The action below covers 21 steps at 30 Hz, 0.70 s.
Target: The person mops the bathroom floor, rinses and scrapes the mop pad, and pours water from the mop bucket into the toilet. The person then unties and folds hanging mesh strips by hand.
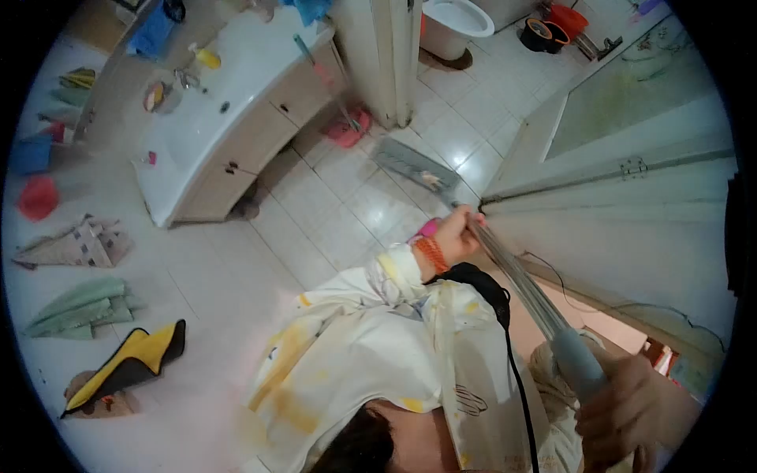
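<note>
A flat mop slants across the view, its metal pole [520, 288] running from upper left to lower right. My left hand [456, 235], with an orange beaded bracelet at the wrist, is closed round the pole just above the mop head. The grey, flat mop head [414, 165] rests on the tiled floor by the doorway, with a small pale scrap on it. At the other end, my right hand [619, 406] grips the thick grey handle sleeve; it is somewhat blurred. Something pink shows behind my left wrist, partly hidden.
A washbasin cabinet [272, 130] stands at upper left, with a pink dustpan [347, 130] beside it. A door [615, 181] borders the right side. Beyond the doorway are a toilet [457, 24] and dark and red basins [544, 35]. Several cloths hang at left, including a yellow one [130, 363].
</note>
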Available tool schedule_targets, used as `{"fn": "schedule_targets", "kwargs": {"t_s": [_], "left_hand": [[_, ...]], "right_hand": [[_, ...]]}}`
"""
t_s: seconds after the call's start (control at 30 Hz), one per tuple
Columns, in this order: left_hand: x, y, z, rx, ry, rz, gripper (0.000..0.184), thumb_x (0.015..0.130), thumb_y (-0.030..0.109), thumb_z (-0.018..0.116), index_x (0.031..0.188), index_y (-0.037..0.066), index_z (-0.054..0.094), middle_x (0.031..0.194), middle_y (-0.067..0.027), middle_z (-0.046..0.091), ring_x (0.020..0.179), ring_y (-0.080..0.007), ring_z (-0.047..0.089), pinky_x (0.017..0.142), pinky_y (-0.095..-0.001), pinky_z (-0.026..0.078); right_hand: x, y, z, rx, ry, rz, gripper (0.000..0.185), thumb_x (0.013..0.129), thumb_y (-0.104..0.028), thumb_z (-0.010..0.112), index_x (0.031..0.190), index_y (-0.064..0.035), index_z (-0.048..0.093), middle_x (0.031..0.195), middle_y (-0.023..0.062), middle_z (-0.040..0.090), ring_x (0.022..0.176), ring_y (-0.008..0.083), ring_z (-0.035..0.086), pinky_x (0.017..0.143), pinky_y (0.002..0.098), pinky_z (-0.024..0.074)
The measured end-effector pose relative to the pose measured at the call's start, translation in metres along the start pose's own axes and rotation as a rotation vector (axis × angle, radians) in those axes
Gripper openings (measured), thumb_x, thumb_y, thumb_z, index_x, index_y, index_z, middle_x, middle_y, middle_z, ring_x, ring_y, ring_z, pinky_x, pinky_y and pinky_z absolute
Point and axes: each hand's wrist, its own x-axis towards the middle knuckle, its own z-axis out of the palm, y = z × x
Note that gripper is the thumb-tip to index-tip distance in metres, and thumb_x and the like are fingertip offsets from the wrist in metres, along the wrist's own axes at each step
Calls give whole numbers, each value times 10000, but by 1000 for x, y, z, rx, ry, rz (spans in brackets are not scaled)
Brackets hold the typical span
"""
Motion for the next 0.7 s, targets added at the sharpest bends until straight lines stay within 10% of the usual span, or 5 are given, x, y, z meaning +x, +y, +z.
{"fn": "schedule_targets", "kwargs": {"t_s": [0.1,0.17,0.2,0.7], "left_hand": [[52,0,74,116,-2,-14,189,846,237,510,769,66,486,710,-53,537,677,-198,539,658,-322,474],[75,1,118,174,-11,-75,241,858,294,482,745,81,484,681,-27,522,662,-181,526,640,-322,450],[72,5,122,172,54,-50,232,858,281,485,737,83,477,676,-27,520,669,-176,529,643,-316,453],[233,90,272,260,79,-242,152,884,192,490,830,63,429,709,-53,522,641,-180,536,622,-306,507]], "right_hand": [[16,20,-46,292,137,-482,283,795,-254,637,596,-108,500,513,-6,476,442,112,478,489,252,459],[48,-3,-79,-86,-144,167,313,811,-178,601,552,-100,446,503,4,480,434,102,474,461,219,425],[43,20,-90,-15,-79,-115,274,791,-99,568,548,-87,443,495,7,483,430,96,475,458,200,420],[65,127,-262,-312,27,21,227,682,34,537,533,-115,452,483,-6,476,442,88,477,447,196,412]]}}
